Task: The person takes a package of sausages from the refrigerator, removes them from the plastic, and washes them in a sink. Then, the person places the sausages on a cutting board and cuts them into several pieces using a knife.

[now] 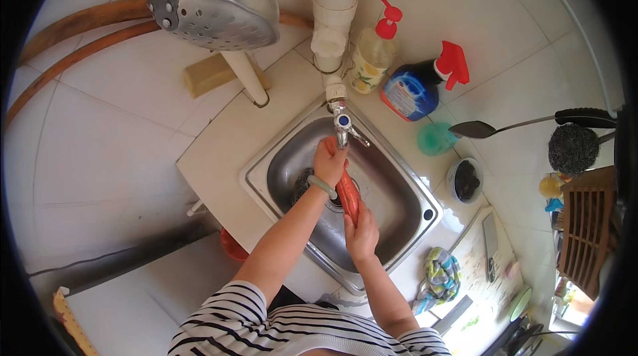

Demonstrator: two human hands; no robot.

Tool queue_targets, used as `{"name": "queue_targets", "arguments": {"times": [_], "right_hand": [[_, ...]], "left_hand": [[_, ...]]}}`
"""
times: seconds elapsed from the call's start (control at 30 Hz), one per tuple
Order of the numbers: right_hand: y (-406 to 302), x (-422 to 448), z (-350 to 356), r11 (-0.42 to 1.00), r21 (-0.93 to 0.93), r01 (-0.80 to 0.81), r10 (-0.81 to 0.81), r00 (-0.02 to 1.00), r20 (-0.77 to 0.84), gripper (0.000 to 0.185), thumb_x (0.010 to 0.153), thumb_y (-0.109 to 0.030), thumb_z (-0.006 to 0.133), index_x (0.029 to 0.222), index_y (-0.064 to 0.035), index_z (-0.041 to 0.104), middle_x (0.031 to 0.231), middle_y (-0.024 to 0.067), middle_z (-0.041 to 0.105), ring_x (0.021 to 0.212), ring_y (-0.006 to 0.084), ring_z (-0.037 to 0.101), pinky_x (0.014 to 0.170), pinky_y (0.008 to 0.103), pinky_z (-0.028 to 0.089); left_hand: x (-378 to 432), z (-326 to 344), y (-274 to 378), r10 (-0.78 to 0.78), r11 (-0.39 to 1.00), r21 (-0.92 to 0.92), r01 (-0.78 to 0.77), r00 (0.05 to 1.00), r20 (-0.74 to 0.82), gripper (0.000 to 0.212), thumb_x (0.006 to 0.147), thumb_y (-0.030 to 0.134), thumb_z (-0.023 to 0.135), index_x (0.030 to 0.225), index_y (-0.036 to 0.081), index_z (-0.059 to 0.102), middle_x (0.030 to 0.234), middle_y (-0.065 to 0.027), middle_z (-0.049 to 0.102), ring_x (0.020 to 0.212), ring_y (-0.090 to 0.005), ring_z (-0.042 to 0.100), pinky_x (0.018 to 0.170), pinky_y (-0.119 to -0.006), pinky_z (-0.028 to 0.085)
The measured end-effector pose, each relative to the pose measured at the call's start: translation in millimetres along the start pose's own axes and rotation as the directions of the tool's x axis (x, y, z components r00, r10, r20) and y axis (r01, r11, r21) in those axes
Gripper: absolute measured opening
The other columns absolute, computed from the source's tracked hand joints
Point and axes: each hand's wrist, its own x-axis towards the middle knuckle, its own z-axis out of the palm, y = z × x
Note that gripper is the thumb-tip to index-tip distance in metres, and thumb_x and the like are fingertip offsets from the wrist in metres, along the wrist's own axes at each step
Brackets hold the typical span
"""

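Observation:
Over the stainless steel sink (pixel 394 236) I hold a long orange-red carrot (pixel 348 191) that looks wet. My right hand (pixel 362 231) grips its lower end. Just under the spout of the chrome faucet (pixel 342 124), my left hand (pixel 330 160) is at the upper end, its fingers curled around it; the fingertips are partly hidden. A pale green bangle (pixel 322 187) circles my left wrist. Behind that wrist a dark scouring pad (pixel 302 185) lies in the basin. The carrot and my wrist partly cover the drain.
Behind the sink stand a pump bottle (pixel 371 57) and a spray bottle (pixel 413 89). A green cup (pixel 434 138) and a bowl of dark pieces (pixel 465 180) are at the right. Further down lie a cloth (pixel 441 276), a cutting board (pixel 476 256) and a cleaver (pixel 490 239). A skimmer (pixel 214 19) hangs upper left.

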Motion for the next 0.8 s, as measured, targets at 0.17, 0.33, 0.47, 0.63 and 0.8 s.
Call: {"name": "queue_targets", "arguments": {"times": [0.17, 0.33, 0.47, 0.63, 0.8], "right_hand": [[6.7, -3.6, 1.0, 0.987, 0.151, 0.059, -0.061, 0.998, 0.006, 0.052, 0.086, -0.021, 0.063, 0.13, 0.0009, 0.044, 0.115, 0.0249, 0.057, 0.103, 0.0425, 0.055, 0.09, 0.0424, 0.044], [20.2, 2.9, 5.1, 0.94, 0.329, 0.087, -0.1, 0.995, 0.024, 0.047, 0.09, -0.023, 0.058, 0.127, 0.002, 0.047, 0.108, 0.0239, 0.06, 0.1, 0.0368, 0.058, 0.085, 0.0405, 0.046], [29.5, 10.3, 8.4, 0.672, 0.636, -0.38, 0.157, 0.912, 0.379, 0.046, 0.098, -0.035, 0.042, 0.124, 0.0012, 0.05, 0.076, 0.0122, 0.06, 0.055, 0.0162, 0.054, 0.048, 0.024, 0.041], [13.6, 44.3, -4.1, 0.176, 0.647, -0.742, 0.269, 0.669, 0.693, 0.053, 0.098, -0.048, 0.028, 0.096, -0.0042, 0.057, 0.055, 0.0057, 0.047, 0.035, 0.0107, 0.029, 0.033, 0.0248, 0.022], [10.8, 68.5, 13.2, 0.082, 0.637, -0.767, 0.195, 0.639, 0.744, 0.054, 0.098, -0.052, 0.026, 0.098, -0.0059, 0.055, 0.055, 0.0066, 0.049, 0.035, 0.0108, 0.031, 0.033, 0.0234, 0.023]], "left_hand": [[7.2, -15.0, 5.8, -0.138, 0.972, -0.173, 0.157, 0.983, 0.121, 0.023, 0.089, 0.023, 0.06, 0.085, 0.001, 0.053, 0.065, -0.0061, 0.053, 0.048, -0.0141, 0.052, 0.044, -0.029, 0.044], [8.2, -22.0, 14.9, -0.195, 0.942, -0.248, 0.228, 0.969, 0.152, 0.033, 0.09, 0.03, 0.059, 0.073, 0.003, 0.054, 0.062, -0.0059, 0.053, 0.047, -0.0149, 0.051, 0.045, -0.029, 0.045], [17.7, -28.7, 11.4, -0.184, 0.787, -0.516, 0.338, 0.927, 0.326, 0.025, 0.087, 0.025, 0.063, 0.073, 0.007, 0.053, 0.062, -0.0032, 0.051, 0.051, -0.0131, 0.048, 0.048, -0.026, 0.043], [17.8, -33.5, 6.9, -0.169, 0.636, -0.624, 0.453, 0.871, 0.461, 0.017, 0.085, 0.02, 0.065, 0.078, 0.01, 0.053, 0.066, -0.0011, 0.052, 0.055, -0.0108, 0.047, 0.05, -0.025, 0.041], [13.9, -26.4, 1.8, -0.191, 0.803, -0.478, 0.356, 0.914, 0.359, 0.013, 0.084, 0.015, 0.063, 0.08, 0.009, 0.052, 0.069, -0.0019, 0.052, 0.061, -0.0123, 0.051, 0.054, -0.025, 0.043]]}}
